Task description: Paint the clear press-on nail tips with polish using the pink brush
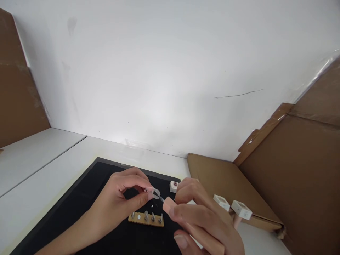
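Observation:
My left hand [124, 198] pinches a pale, see-through false nail [156, 193] between thumb and forefinger. In my right hand [204, 212] is a nail polish brush [168, 204] with a peach-coloured handle, its bristle end touching or very close to the false nail. Fingers hide part of the handle, and I cannot make out whether the lower fingers hold anything else. Below the hands, a yellowish strip [142, 218] carries several false nails standing on small pegs, with a white dot at one spot. A tiny white bit [152, 206] lies just behind the strip.
A black mat [87, 198] covers the white table [47, 170]. A small white block [174, 186] stands behind my right hand. White-topped containers [241, 209] stand at right, beside a flat cardboard box [217, 170]. Cardboard panels [300, 170] flank the white wall [159, 71].

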`<action>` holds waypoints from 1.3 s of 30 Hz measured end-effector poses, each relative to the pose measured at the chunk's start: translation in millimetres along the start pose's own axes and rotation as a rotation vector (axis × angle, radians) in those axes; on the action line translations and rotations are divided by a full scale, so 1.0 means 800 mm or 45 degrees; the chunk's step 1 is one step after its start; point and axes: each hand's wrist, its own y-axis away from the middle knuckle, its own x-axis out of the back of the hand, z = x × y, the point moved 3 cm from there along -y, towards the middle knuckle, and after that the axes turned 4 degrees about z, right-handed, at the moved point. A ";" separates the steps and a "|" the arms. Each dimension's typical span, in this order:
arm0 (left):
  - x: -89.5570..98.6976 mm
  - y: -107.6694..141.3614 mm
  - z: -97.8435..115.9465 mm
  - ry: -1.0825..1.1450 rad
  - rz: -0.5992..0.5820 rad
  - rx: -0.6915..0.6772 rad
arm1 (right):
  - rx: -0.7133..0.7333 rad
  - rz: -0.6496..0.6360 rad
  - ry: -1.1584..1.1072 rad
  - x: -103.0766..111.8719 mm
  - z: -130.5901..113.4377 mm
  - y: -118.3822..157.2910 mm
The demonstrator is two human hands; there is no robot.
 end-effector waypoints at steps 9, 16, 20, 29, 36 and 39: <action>-0.003 -0.004 -0.001 0.033 -0.029 -0.003 | 0.042 -0.093 0.083 -0.007 0.010 -0.004; -0.001 -0.003 -0.003 0.056 -0.044 0.027 | 0.011 -0.064 0.174 -0.003 0.002 -0.005; -0.001 -0.004 -0.004 0.024 -0.038 0.054 | 0.020 0.037 0.130 0.001 0.002 -0.002; -0.003 -0.003 -0.001 -0.028 -0.025 0.000 | -0.051 -0.096 0.142 -0.007 0.006 -0.006; -0.003 -0.002 -0.007 -0.017 -0.048 0.027 | -0.011 0.001 0.071 -0.002 0.003 -0.003; -0.003 -0.002 -0.005 -0.028 -0.053 0.023 | -0.011 -0.057 0.088 -0.005 0.004 -0.003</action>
